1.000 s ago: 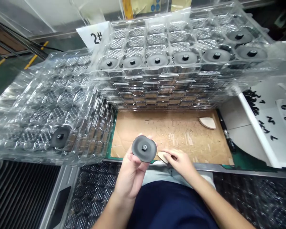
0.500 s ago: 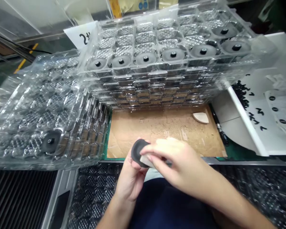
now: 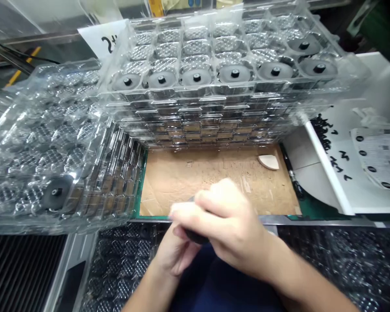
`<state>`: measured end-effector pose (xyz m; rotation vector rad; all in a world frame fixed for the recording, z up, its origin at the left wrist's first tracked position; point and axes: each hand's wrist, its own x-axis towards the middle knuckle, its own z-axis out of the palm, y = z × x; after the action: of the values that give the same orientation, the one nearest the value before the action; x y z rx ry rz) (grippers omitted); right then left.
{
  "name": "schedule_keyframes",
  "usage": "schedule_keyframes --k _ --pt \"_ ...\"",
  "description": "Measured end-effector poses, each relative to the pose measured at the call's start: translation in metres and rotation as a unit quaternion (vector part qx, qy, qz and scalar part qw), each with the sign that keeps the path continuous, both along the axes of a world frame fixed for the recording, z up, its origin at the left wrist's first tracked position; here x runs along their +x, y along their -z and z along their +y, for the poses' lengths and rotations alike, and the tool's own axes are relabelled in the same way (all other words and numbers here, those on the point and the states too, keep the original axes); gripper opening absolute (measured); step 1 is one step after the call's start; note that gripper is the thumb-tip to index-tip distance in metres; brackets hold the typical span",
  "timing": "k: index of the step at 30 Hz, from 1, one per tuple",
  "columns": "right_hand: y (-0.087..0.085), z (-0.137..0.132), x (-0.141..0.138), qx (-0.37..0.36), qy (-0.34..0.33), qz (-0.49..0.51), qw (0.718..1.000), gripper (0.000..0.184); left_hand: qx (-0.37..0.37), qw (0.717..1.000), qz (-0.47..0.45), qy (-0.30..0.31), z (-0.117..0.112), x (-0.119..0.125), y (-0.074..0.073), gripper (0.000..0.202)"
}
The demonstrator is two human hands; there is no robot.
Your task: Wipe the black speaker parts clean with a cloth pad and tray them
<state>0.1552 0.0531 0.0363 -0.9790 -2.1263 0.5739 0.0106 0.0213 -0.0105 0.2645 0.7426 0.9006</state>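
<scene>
My left hand (image 3: pixel 173 252) is closed around the edge of a black round disc (image 3: pixel 196 237), held low over the front edge of the bench. My right hand (image 3: pixel 227 221) reaches across the top of the disc with its fingers curled and covers most of it. Its fingertips are blurred, and the pale wedge-shaped pad they pinched a moment ago is hidden behind them. A similar pale wedge-shaped pad (image 3: pixel 268 162) lies at the right of the cardboard sheet (image 3: pixel 169 173).
Stacked clear plastic trays (image 3: pixel 211 93) stand behind the cardboard, with black discs in several pockets. Another tray stack (image 3: pixel 94 173) is at left, one disc (image 3: pixel 56 192) in front. At right, a white tray (image 3: pixel 370 195) carries small black parts (image 3: pixel 323 134). A black pen-like tool (image 3: pixel 294 180) lies beside the cardboard.
My right hand has moved left over the disc and now hides most of it and the pale pad. The disc has tilted and sits slightly lower in my left hand.
</scene>
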Motion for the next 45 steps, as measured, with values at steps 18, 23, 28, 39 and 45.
schedule_keyframes --k 18,23,28,39,45 --pt "0.135 0.005 0.034 -0.203 0.316 0.098 0.921 0.035 0.087 0.967 -0.236 0.027 -0.001 -0.015 0.005 0.05" --pt "0.096 -0.01 0.025 -0.211 0.303 0.129 0.921 0.03 0.307 0.948 0.072 -0.034 0.0 -0.023 0.01 0.074" --pt "0.053 -0.024 0.013 -0.259 0.219 0.322 0.884 0.028 0.527 0.776 0.347 0.002 0.004 -0.032 0.013 0.105" --pt "0.014 -0.017 0.012 -0.555 -0.098 0.27 0.781 0.014 0.419 0.865 0.251 0.115 -0.002 -0.04 0.01 0.1" --pt "0.014 -0.017 0.009 -0.598 -0.13 0.326 0.72 0.009 0.351 0.902 0.192 0.16 -0.006 -0.04 0.006 0.107"
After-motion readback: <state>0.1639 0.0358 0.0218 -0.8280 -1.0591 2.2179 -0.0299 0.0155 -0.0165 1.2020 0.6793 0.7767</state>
